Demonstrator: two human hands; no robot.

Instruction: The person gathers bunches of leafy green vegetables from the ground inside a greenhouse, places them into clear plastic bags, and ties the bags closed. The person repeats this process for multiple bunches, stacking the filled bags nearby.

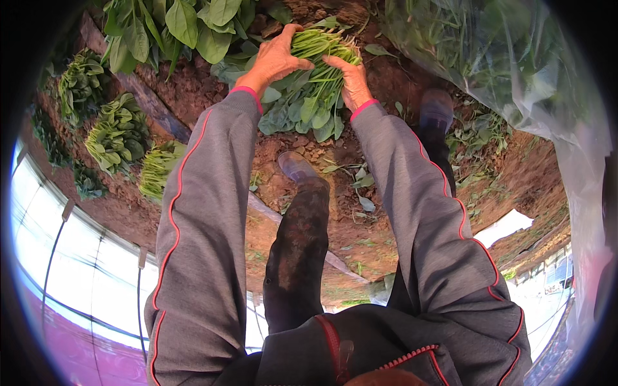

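A bunch of leafy greens, likely spinach (pixel 316 79), lies low over the soil in front of me. Its pale stem ends point up and to the right, and its broad leaves fan out towards my feet. My left hand (pixel 277 60) grips the stems from the left, fingers over the far side and thumb on top. From the right, my right hand (pixel 353 79) cups the stem ends, its thumb pressing on the near side. The bunch hides most of my right fingers.
Growing leafy plants (pixel 193 29) stand at the upper left. Several cut bunches (pixel 118 132) lie on the soil to the left, near a dark strip (pixel 149 103). A clear plastic bag (pixel 502 58) of greens is at the upper right. My shoe (pixel 295 166) stands below the bunch.
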